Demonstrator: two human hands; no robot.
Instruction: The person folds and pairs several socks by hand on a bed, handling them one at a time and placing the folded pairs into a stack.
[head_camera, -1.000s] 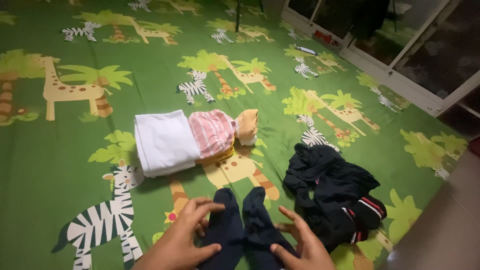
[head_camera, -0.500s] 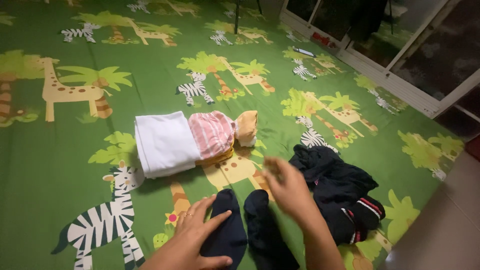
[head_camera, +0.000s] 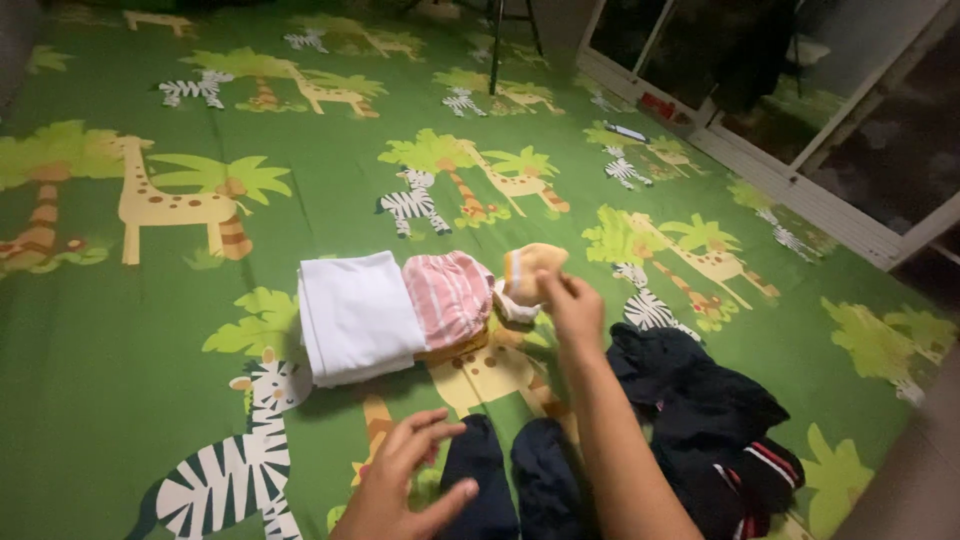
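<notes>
Since earlier: our right hand (head_camera: 572, 305) reached forward, now pinching orange sock (head_camera: 530, 272). Left hand (head_camera: 405, 485) open beside navy socks (head_camera: 510, 480). Risk: tug topples pink striped garment (head_camera: 447, 297).

Packages, labels, signs, screens: one possible entry.

We list a small flat dark slab with a pale edge (head_camera: 630, 131), perhaps a screen, on the green mat near the window frame; too small to tell.
</notes>
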